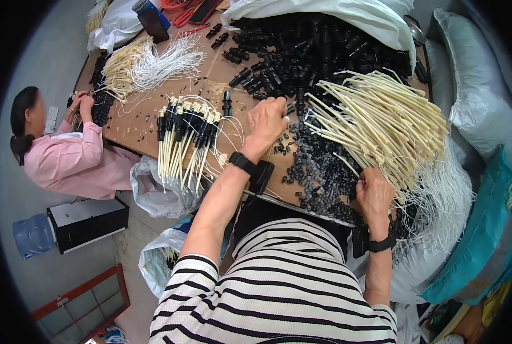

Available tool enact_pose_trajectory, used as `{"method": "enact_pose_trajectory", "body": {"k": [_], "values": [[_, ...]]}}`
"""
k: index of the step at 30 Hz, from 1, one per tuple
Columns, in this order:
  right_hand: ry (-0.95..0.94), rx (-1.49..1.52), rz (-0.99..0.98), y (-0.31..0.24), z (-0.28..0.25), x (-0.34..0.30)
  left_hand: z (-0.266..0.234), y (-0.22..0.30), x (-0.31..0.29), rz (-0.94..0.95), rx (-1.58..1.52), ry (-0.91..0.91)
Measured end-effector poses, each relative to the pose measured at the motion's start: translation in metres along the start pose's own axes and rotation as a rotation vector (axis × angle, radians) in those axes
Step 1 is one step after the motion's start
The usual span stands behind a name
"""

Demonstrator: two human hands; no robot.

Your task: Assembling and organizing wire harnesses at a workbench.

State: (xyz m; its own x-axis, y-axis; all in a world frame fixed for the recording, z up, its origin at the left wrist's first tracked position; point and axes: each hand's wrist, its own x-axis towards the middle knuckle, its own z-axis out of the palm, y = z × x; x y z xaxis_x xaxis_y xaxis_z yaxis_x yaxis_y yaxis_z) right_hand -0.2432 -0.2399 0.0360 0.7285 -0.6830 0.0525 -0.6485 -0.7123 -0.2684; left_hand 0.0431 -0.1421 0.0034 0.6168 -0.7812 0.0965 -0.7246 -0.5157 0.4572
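Observation:
My left hand (267, 120) is closed at the near edge of a heap of black plastic connectors (324, 49). Its fingertips are curled together, and what they hold, if anything, I cannot make out. My right hand (375, 194) pinches a thin cream-coloured stick (346, 164) that points up and to the left. Behind that hand lies a large bundle of similar cream sticks (387, 120), with white strings (439, 200) trailing from it. Between my hands are many small black plastic pieces (316, 166). One black connector (227, 103) stands upright left of my left hand.
Cream sticks fitted with black connectors (187, 129) lie at the table's near left edge. Farther back are more cream sticks (124, 66) and white strings (167, 60). A person in pink (75, 152) works at the left. Sacks (479, 86) stand at the right.

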Motion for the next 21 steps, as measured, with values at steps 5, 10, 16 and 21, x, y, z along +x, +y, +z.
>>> {"method": "enact_pose_trajectory", "body": {"k": [5,10,16,21], "values": [[0.019,-0.05,0.006,0.002,-0.002,-0.002,-0.008,-0.012,-0.032,-0.039,-0.253,0.14],[-0.008,-0.037,-0.018,-0.002,-0.006,0.004,-0.021,-0.035,-0.063,-0.207,-0.388,0.023],[0.056,0.401,-0.355,-0.04,-0.013,0.009,-0.023,-0.009,-0.079,-0.184,-0.698,-0.233],[0.017,0.438,-0.298,-0.053,0.0,0.006,-0.018,0.009,-0.082,0.104,-0.749,-0.16]]}}
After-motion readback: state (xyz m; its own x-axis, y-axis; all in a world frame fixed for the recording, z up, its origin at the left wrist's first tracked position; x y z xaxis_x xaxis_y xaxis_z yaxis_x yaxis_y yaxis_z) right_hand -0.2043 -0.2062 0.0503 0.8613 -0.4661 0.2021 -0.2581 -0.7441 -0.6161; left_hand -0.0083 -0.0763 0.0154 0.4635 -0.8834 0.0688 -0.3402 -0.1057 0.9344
